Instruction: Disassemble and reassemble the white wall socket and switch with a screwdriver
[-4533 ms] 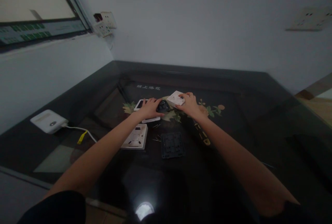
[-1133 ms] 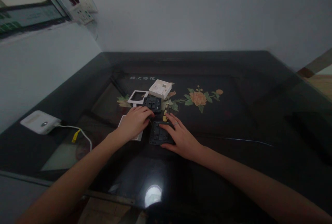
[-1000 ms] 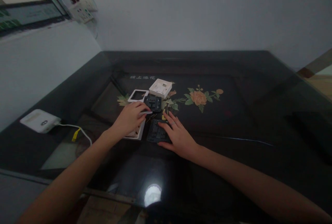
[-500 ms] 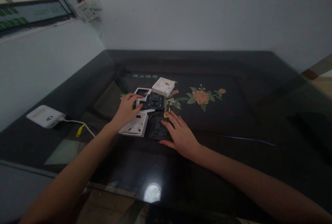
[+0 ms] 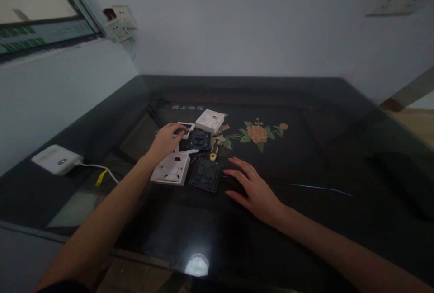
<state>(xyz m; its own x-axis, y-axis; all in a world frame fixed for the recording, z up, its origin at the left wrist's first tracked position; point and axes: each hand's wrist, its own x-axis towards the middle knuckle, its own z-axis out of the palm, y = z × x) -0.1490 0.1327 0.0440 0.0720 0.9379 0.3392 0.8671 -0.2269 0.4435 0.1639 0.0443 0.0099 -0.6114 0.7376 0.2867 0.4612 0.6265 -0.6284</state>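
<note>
Right hand: our right hand (image 5: 254, 191) is now off the near black socket module (image 5: 206, 174); its fingers are spread and released, just beside the module's right edge.
Left hand: our left hand (image 5: 167, 140) is still at the white frame (image 5: 191, 126), fingers curled over its left side; we cannot tell whether they grip it.
Black modules: the near one lies flat; the far black socket module (image 5: 199, 140) lies beside the frame.
White boxes: the near white box (image 5: 171, 169) lies left of the near module, the far white box (image 5: 210, 121) behind the far module.
Writing: we see four Chinese characters (image 5: 187, 107) on the dark tabletop (image 5: 288, 98); the green window lettering (image 5: 22, 40) is too blurred to read.
Around: a yellow-and-black handle (image 5: 214, 153) and thin screws (image 5: 197, 157) lie between the modules.
In the way: our left hand hides part of the frame.
</note>
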